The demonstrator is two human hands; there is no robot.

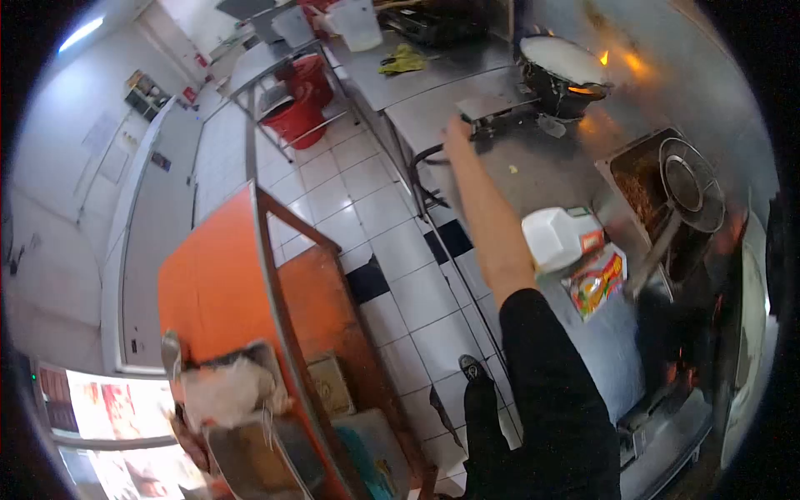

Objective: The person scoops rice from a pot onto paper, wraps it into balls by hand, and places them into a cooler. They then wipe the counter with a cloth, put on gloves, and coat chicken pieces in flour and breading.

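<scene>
My right hand (pixel 457 133) reaches forward at the end of a bare forearm and black sleeve, over the left edge of the steel counter (pixel 517 187). The fingers are small and blurred, right beside a dark burner fitting (pixel 483 123) and a flat metal plate (pixel 486 107); I cannot tell whether they grip anything. A thin bar runs from this fitting toward a blackened wok (pixel 560 98) with pale contents and flames around it. Near my forearm, a white plastic jug (pixel 560 237) lies beside a red and yellow packet (pixel 597 282). My left hand is out of view.
Strainers (pixel 687 179) rest over a metal tray (pixel 631 196) of brown food at right. A yellow-green cloth (pixel 403 59) lies on the far counter. Red buckets (pixel 297 122) stand under a table. An orange-panelled rack (pixel 212 275) holding containers is at left, beside white floor tiles.
</scene>
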